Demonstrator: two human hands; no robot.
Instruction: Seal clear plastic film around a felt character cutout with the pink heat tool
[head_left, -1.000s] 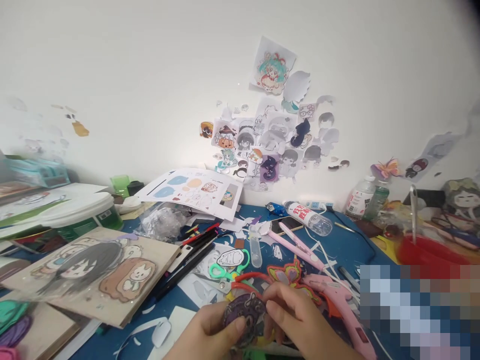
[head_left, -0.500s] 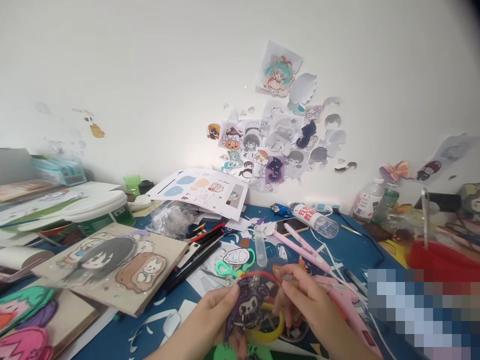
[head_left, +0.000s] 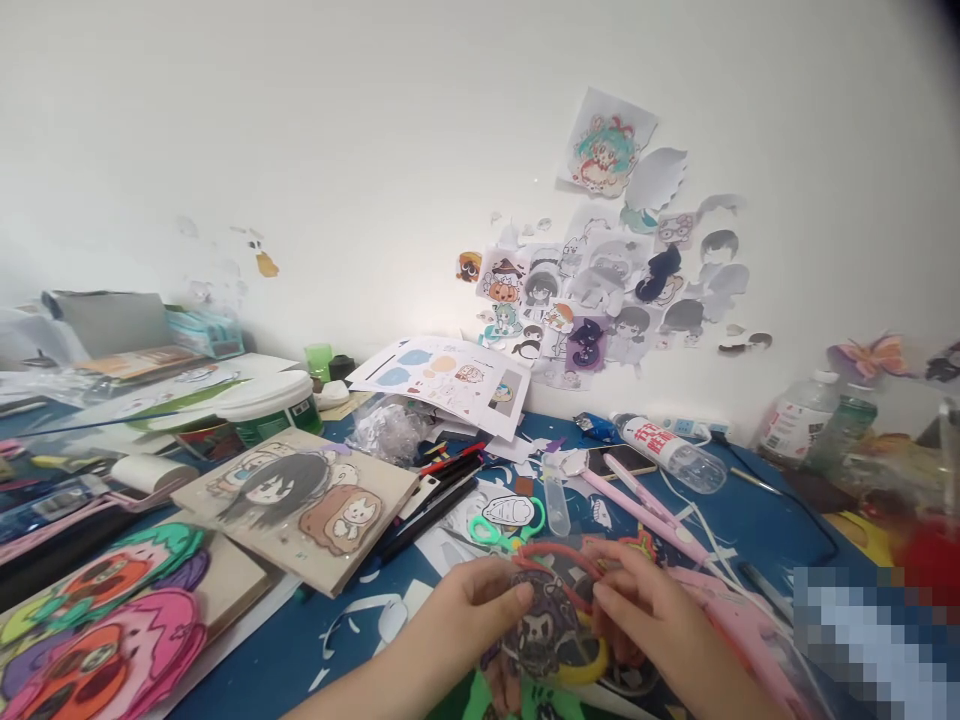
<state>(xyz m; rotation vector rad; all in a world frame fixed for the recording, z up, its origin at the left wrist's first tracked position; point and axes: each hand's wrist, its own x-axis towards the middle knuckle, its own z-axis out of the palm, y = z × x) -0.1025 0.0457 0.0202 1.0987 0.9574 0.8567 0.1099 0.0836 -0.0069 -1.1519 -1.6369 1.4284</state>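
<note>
Near the front of the table, my left hand [head_left: 484,605] pinches a dark purple cartoon-character cutout [head_left: 536,630] between thumb and fingers. An orange-red band [head_left: 551,552] arcs behind the cutout toward my right hand [head_left: 637,600], whose fingers are closed on it. Whether band and cutout are joined I cannot tell. Below and behind the hands show a yellow ring [head_left: 589,668], probably a tape roll, and a green cutout [head_left: 491,697]. Just beyond lie scissors with mint-green handles [head_left: 480,527], partly under a paper drawing [head_left: 510,510].
At left, a board with character cutouts [head_left: 300,505] lies beside pink and green cutouts [head_left: 154,640]. A white-lidded tub [head_left: 266,400] stands behind. Black pens [head_left: 431,515], a pink hair straightener [head_left: 645,510], a plastic bottle [head_left: 675,455] and paper scraps spread across the blue table [head_left: 360,650].
My view has turned to the left, so the wall pictures and table things sit farther right. Both hands keep their hold, with the cutout and band shifted only slightly between them.
</note>
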